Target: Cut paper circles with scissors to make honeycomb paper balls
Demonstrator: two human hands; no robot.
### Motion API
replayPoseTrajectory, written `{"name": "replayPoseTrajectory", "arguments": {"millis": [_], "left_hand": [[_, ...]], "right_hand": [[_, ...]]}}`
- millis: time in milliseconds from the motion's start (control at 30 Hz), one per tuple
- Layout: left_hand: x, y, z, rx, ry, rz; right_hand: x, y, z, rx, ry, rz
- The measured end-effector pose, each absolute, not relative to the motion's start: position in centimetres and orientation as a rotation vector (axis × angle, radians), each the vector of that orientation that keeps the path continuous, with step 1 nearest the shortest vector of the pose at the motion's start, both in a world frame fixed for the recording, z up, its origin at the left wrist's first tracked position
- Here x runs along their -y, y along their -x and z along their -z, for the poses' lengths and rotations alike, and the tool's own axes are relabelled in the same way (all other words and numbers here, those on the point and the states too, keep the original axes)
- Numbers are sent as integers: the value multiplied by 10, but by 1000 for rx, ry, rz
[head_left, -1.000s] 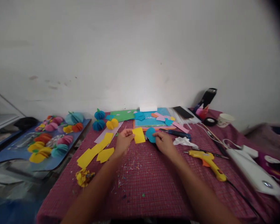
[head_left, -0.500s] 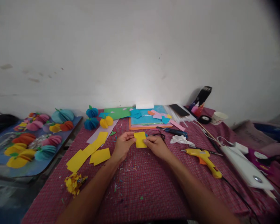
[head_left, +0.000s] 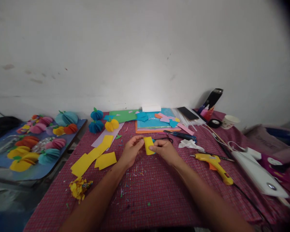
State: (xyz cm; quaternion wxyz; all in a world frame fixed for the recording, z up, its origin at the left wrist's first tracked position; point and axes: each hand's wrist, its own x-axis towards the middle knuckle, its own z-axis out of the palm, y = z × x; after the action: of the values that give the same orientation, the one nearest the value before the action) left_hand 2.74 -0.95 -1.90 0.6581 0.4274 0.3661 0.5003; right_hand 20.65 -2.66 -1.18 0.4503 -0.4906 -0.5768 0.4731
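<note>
Both my hands meet over the middle of a red checked tablecloth (head_left: 159, 190). My left hand (head_left: 131, 151) and my right hand (head_left: 165, 150) pinch a small yellow paper piece (head_left: 148, 145) between them; it looks folded narrow. A bit of blue paper peeks out under it by my right fingers. More yellow paper pieces (head_left: 94, 156) lie to the left of my left hand.
A yellow glue gun (head_left: 215, 164) lies at right, scissors (head_left: 181, 135) behind my hands, a stack of coloured sheets (head_left: 154, 124) beyond. Paper balls (head_left: 103, 120) sit at the back left, more on a blue side board (head_left: 33, 145). A cup (head_left: 228, 121), tape roll (head_left: 214, 122) and dark bottle (head_left: 214, 98) stand at back right.
My right hand left the blue paper disc and came to the yellow piece. The piece, flat and square before, now looks folded narrower between both hands.
</note>
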Motion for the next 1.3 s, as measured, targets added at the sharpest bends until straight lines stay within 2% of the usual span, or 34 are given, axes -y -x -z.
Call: {"name": "replayPoseTrajectory", "arguments": {"millis": [333, 700, 967, 1300], "left_hand": [[19, -31, 11, -752, -831, -994], [14, -26, 11, -637, -728, -1001], [12, -22, 9, -617, -640, -908], [12, -27, 16, -743, -768, -962]], "right_hand": [[36, -196, 10, 1677, 1258, -846], [31, -204, 7, 1640, 1130, -961], [32, -202, 12, 1828, 1207, -486], [34, -204, 12, 1872, 1238, -295]]}}
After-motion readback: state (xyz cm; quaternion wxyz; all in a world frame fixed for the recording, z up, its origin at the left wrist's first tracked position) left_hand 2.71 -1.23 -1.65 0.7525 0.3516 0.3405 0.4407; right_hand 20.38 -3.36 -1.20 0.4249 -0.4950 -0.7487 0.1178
